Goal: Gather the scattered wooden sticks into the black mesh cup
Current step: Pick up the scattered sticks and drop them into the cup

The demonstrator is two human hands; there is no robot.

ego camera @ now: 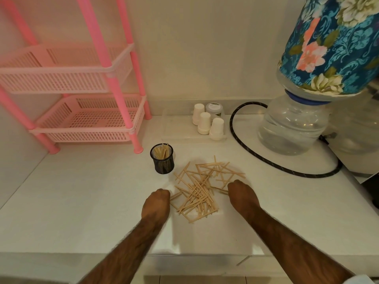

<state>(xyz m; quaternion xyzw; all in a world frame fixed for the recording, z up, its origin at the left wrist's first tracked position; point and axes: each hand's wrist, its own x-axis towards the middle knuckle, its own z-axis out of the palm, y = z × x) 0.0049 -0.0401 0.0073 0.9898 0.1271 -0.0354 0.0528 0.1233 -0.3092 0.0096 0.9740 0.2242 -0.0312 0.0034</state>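
A pile of thin wooden sticks (200,189) lies scattered on the white counter (86,201). The black mesh cup (162,162) stands upright just left of and behind the pile, with several sticks upright in it. My left hand (158,203) rests knuckles-up at the pile's left edge, fingers curled under; what it holds is hidden. My right hand (242,194) sits at the pile's right edge, fingers curled down, with a stick or two poking out from under it toward the left.
A pink plastic shelf rack (82,95) stands at the back left. Three upturned white paper cups (205,123) sit on a tray by the wall. A water jug with a floral cover (297,124) and a black hose (246,146) occupy the right.
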